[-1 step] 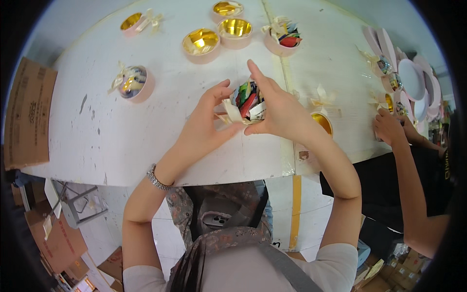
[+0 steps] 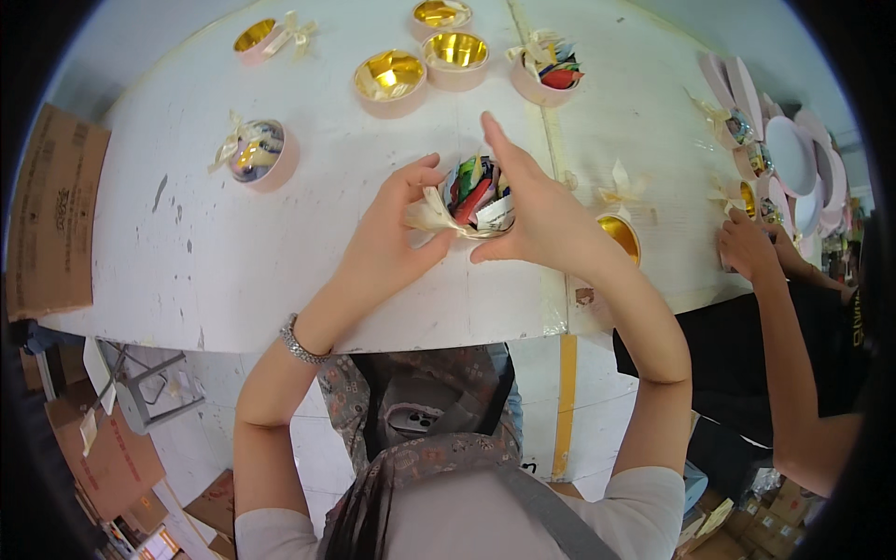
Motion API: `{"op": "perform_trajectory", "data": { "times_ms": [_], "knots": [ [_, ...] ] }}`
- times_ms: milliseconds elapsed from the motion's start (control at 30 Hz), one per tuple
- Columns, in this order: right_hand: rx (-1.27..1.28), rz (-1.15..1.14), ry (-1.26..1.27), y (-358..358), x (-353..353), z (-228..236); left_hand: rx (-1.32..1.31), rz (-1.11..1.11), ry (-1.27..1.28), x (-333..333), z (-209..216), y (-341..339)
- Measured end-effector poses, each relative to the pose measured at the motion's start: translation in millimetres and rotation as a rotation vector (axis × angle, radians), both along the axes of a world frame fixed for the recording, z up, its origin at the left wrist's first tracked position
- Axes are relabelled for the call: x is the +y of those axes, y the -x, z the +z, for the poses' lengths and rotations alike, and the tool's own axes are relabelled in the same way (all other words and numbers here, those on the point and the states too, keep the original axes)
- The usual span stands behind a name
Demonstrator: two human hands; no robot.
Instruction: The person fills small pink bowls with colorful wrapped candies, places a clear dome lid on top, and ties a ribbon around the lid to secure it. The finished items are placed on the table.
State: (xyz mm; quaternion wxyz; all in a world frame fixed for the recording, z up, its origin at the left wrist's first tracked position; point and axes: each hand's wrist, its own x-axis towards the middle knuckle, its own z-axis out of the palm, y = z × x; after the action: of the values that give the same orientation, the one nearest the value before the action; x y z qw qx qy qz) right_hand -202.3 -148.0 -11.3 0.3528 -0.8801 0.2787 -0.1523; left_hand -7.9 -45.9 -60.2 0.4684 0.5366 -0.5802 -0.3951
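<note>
Between my two hands is a small round gift box filled with colourful wrapped packets (image 2: 476, 194) in red, green and white. A cream ribbon (image 2: 435, 213) is tied at its left front. My left hand (image 2: 383, 224) cups the left side, its thumb at the ribbon and its fingers curved behind. My right hand (image 2: 543, 217) curves round the right side, thumb low at the front and index finger raised. The box's walls are mostly hidden by the hands and ribbon. Just right of my right wrist lies a gold-lined box (image 2: 619, 238) with a cream bow (image 2: 623, 187).
Gold-lined pink boxes (image 2: 390, 84) stand at the back, beside a filled box (image 2: 546, 79). A filled box with a domed top (image 2: 264, 157) sits left. A carton (image 2: 58, 210) stands at the left edge. At right, a co-worker's hands (image 2: 749, 247) work near more boxes and lids (image 2: 791, 154).
The ribbon on the held box has spread out further to the left, over my left fingers. Both hands stay round the box with little movement, and the whole view has shifted slightly.
</note>
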Motion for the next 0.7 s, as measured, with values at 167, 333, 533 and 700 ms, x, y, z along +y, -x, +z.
{"op": "perform_trajectory", "data": {
  "times_ms": [167,333,533,700],
  "knots": [
    [-0.012,-0.074,-0.143,16,15,-3,0.263,0.097,-0.185,19,5,-6],
    [0.024,-0.07,0.009,23,43,-12,0.4,0.184,-0.246,35,13,4],
    [-0.027,-0.084,-0.028,26,69,-18,0.451,0.167,-0.316,46,10,-6],
    [-0.115,-0.059,0.065,26,69,-29,0.834,0.117,-0.407,49,5,-15]
  ]
}}
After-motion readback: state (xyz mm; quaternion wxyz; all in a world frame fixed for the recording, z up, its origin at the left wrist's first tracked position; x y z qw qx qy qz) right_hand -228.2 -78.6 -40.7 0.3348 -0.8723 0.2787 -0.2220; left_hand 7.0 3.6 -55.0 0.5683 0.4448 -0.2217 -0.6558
